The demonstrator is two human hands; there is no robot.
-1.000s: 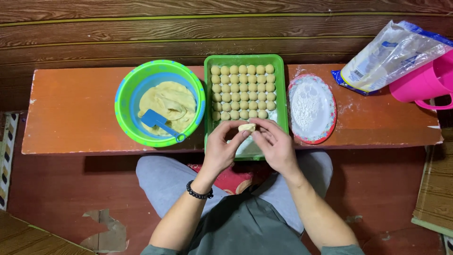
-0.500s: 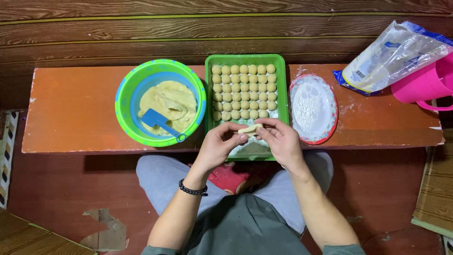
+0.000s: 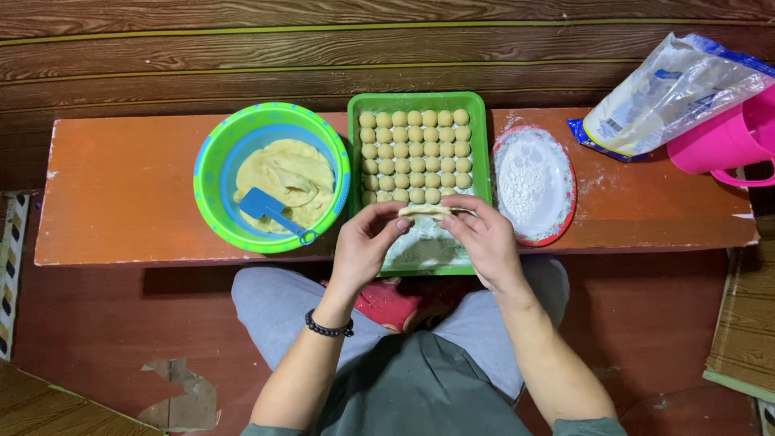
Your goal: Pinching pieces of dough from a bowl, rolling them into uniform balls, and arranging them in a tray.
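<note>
Both of my hands hold one small flattened piece of pale dough (image 3: 425,211) by its ends. My left hand (image 3: 365,246) pinches its left end and my right hand (image 3: 483,241) pinches its right end. The dough hangs just above the floured front part of a green rectangular tray (image 3: 482,153). Several rows of small round dough balls (image 3: 415,155) fill the back part of that tray. A black bead bracelet (image 3: 328,328) sits on my left wrist.
A green and blue bowl (image 3: 211,153) of yellow dough with a blue spatula (image 3: 270,209) stands left of the tray. A red-rimmed plate of white flour (image 3: 533,182) lies to the right. A plastic flour bag (image 3: 670,97) and pink jug (image 3: 726,141) sit far right on the orange low table (image 3: 121,194).
The dough piece has been stretched flatter and wider between my fingers. Both hands have shifted slightly up over the tray's front part.
</note>
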